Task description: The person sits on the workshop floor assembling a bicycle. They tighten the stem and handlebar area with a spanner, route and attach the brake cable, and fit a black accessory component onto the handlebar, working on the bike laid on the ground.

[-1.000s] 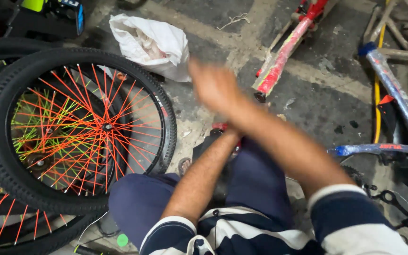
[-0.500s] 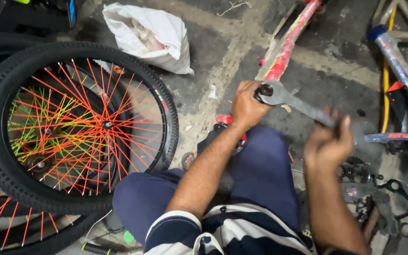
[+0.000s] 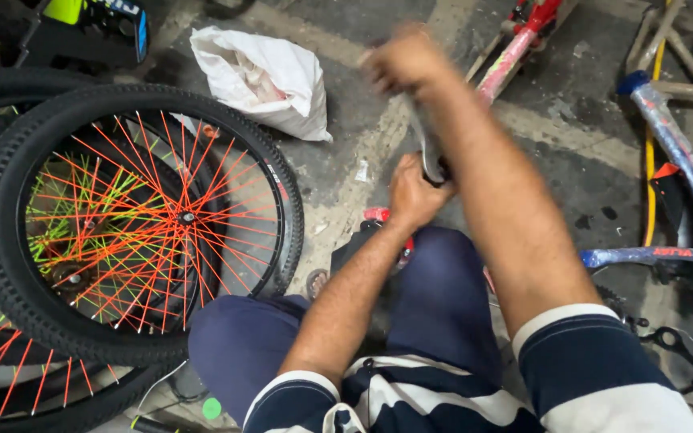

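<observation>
While left hand [image 3: 412, 192] fingers clamp wrench [image 3: 425, 146] lower end, blurred right hand [image 3: 401, 60] fingers wrap upper end.

The grey metal wrench [image 3: 427, 148] stands nearly upright in the middle, blurred, its lower end in my left grip [image 3: 415, 192], upper end in my right [image 3: 403, 60].

The right hand [image 3: 407, 60] is rising from low at the right, beside the blue frame tube [image 3: 655, 256], to high over the concrete floor [image 3: 571, 160], blurred with motion. The grey wrench [image 3: 427, 148] is turning from a flat diagonal to nearly upright. The left hand [image 3: 415, 192] is shifting lower along it, now gripping its lower end above the knee.
</observation>
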`<state>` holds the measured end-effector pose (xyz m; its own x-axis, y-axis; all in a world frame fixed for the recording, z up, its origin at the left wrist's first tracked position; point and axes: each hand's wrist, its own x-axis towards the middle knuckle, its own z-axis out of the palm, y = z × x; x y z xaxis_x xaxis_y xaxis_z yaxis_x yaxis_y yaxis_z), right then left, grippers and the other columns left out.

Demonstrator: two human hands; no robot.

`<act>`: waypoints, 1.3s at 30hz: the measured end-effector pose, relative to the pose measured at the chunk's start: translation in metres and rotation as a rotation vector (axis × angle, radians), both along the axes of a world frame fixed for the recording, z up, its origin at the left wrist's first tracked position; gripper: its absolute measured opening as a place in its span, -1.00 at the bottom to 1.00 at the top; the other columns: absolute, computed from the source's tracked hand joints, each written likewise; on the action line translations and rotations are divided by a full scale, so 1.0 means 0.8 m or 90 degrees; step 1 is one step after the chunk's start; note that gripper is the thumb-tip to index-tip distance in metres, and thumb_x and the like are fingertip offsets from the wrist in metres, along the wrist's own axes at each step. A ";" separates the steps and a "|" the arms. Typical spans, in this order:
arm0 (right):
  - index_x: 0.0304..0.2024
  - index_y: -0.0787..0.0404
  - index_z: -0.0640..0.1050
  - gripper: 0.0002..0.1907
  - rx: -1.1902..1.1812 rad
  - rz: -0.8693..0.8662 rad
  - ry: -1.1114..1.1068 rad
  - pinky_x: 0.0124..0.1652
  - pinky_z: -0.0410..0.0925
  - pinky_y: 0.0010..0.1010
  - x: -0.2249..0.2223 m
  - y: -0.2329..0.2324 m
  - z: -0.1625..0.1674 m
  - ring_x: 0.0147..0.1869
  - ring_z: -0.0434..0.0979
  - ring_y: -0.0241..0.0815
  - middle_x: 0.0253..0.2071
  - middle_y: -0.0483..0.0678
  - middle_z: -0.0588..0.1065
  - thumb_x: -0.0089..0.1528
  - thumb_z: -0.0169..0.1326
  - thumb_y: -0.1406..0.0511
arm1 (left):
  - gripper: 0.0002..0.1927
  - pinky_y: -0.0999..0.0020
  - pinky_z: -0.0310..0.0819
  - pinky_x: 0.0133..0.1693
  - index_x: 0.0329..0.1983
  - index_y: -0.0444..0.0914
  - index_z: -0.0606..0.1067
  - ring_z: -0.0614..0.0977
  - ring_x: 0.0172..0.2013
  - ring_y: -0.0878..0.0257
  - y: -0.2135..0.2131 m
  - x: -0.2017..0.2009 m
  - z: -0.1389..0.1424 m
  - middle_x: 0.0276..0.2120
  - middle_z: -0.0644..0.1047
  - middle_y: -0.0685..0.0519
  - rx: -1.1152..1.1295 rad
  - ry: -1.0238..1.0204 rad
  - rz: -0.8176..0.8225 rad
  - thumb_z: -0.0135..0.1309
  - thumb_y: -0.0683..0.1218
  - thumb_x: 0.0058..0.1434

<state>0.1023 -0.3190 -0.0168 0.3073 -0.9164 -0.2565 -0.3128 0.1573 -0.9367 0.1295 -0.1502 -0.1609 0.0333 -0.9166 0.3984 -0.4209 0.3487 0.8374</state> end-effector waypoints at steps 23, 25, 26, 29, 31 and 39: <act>0.00 0.29 0.45 -0.65 -0.644 0.143 0.450 -0.34 0.40 0.08 0.059 0.130 0.010 -0.28 0.58 0.22 -0.32 0.21 0.57 0.21 0.14 0.28 | -0.48 0.05 0.38 0.08 0.05 -0.29 0.53 0.57 0.09 -0.06 -0.010 -0.007 -0.034 0.00 0.58 -0.14 -0.096 -0.079 -0.027 0.27 0.09 0.10; -0.15 0.22 0.53 -0.71 -0.387 0.109 0.180 -0.45 0.43 -0.07 0.047 0.059 0.009 -0.42 0.56 0.05 -0.40 0.11 0.56 0.15 0.23 0.23 | -0.50 0.06 0.44 0.06 -0.13 -0.29 0.55 0.59 0.01 -0.07 -0.011 -0.008 -0.021 -0.11 0.59 -0.15 0.064 -0.065 0.009 0.34 0.11 -0.01; -0.16 0.11 0.58 -0.79 -0.038 0.039 0.037 -0.50 0.45 -0.21 0.025 0.026 0.004 -0.49 0.56 -0.12 -0.43 -0.02 0.56 0.17 0.20 0.23 | -0.51 0.07 0.47 0.05 -0.23 -0.29 0.56 0.60 -0.03 -0.08 -0.006 -0.008 -0.014 -0.17 0.60 -0.15 0.151 -0.055 0.021 0.37 0.13 -0.07; -0.29 0.19 0.60 -0.76 0.054 -0.244 -0.138 -0.49 0.38 -0.29 -0.079 -0.010 -0.026 -0.47 0.48 -0.25 -0.44 -0.12 0.50 0.14 0.38 0.23 | -0.59 0.04 0.44 0.06 -0.24 -0.24 0.63 0.59 -0.01 -0.09 0.004 -0.001 0.011 -0.19 0.63 -0.12 -0.012 0.007 -0.002 0.39 0.07 -0.10; -0.24 0.19 0.56 -0.80 0.129 -0.411 -0.431 -0.40 0.36 -0.33 -0.151 0.014 -0.065 -0.43 0.42 -0.19 -0.39 -0.08 0.51 0.22 0.30 0.25 | -0.58 0.05 0.46 0.05 -0.23 -0.26 0.61 0.59 -0.02 -0.09 0.006 0.003 0.027 -0.19 0.62 -0.12 -0.034 0.018 0.009 0.39 0.03 -0.12; -0.13 0.19 0.46 -0.77 -0.384 -0.531 -0.701 0.30 0.28 -0.15 -0.167 0.363 -0.099 0.16 0.50 -0.04 -0.12 -0.03 0.45 0.48 0.05 0.17 | -0.54 0.10 0.48 0.05 -0.18 -0.23 0.61 0.60 0.00 -0.06 0.012 0.003 0.025 -0.16 0.64 -0.06 -0.035 0.064 -0.008 0.42 -0.03 -0.19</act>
